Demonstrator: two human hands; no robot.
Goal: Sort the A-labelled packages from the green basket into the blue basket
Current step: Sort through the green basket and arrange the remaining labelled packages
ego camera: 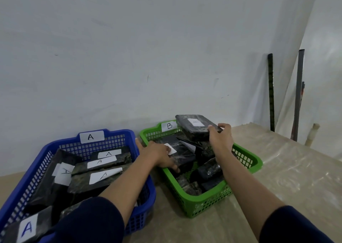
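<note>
Our right hand (220,139) grips a film-wrapped pack (197,125) at the green basket's (246,166) 12 o'clock, the left hand (159,155) grasps another pack (182,155); we judge both stiff, slippery, best held by edges.

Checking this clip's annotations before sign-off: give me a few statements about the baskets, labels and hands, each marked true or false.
1. The blue basket carries a tag reading B. False: its tag reads A.
2. The right hand grips a dark package at the far end of the green basket. True.
3. The left hand rests in the blue basket. False: it is on a package in the green one.
4. Several A-labelled packages lie in the blue basket. True.
</note>
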